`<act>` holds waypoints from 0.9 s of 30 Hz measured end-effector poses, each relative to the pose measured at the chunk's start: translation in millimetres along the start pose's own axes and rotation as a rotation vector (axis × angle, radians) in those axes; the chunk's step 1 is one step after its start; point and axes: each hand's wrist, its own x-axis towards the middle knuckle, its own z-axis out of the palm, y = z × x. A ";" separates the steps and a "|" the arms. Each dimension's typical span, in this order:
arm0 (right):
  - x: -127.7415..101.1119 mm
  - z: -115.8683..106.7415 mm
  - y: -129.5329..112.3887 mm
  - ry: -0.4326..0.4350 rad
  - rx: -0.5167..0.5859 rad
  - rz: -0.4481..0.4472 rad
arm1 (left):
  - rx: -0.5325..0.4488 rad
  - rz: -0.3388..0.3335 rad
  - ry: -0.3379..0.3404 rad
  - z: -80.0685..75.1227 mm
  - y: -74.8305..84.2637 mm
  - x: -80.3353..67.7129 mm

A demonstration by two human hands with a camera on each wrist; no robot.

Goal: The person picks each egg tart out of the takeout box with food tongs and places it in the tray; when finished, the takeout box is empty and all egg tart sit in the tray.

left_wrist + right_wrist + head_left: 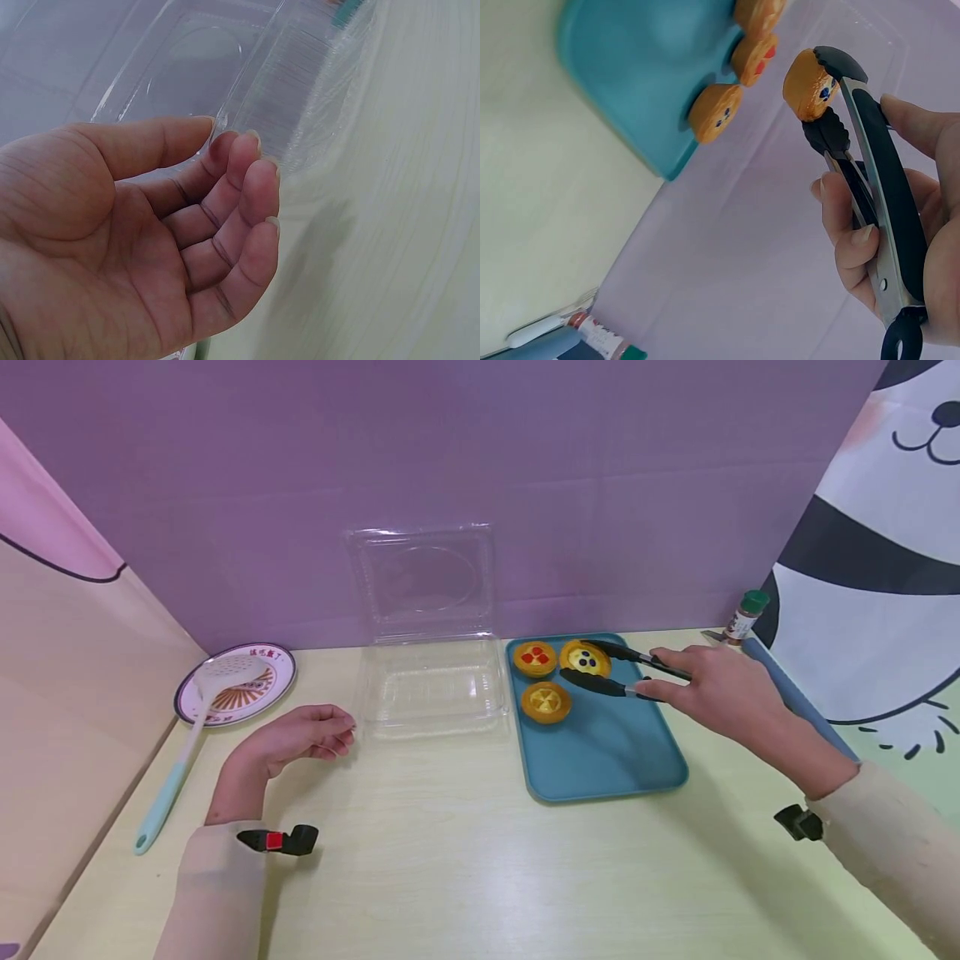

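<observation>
Right wrist view: right hand squeezing black tongs on the blueberry tart, lifted clear above the blue tray. Best kept level, grip gentle, toward the clear box. Left hand idle, fingers loosely curled, beside it.

bare table between box, tray

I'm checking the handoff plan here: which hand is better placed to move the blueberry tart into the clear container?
The right hand: it already grips the tongs, closed around the blueberry tart over the blue tray. The left hand holds nothing, resting by the clear container, probably better for steadying it.
</observation>
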 end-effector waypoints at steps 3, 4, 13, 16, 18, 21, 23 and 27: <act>-1.7 2.6 4.4 -0.020 0.007 0.010 | -0.001 0.004 0.000 0.1 -0.5 -0.3; -2.2 3.6 5.5 -0.029 0.011 0.016 | -0.001 0.004 0.000 0.1 -0.6 -0.3; -2.0 13.7 9.9 -0.116 0.046 0.060 | 0.001 0.003 -0.001 -0.2 -0.2 -0.4; -1.1 17.4 10.2 -0.136 0.037 0.069 | 0.000 0.003 0.001 -0.1 0.5 -1.1; -0.6 20.2 10.7 -0.135 0.026 0.064 | 0.001 0.003 0.002 0.0 1.0 -1.5; 0.4 24.7 11.6 -0.126 0.009 0.051 | 0.005 0.003 0.004 0.1 1.6 -1.6; 0.8 27.2 11.8 -0.121 -0.005 0.043 | 0.006 0.001 0.004 -0.1 1.6 -1.6; 2.0 30.2 10.8 -0.130 -0.019 0.039 | 0.008 -0.002 0.003 -0.4 1.4 -1.4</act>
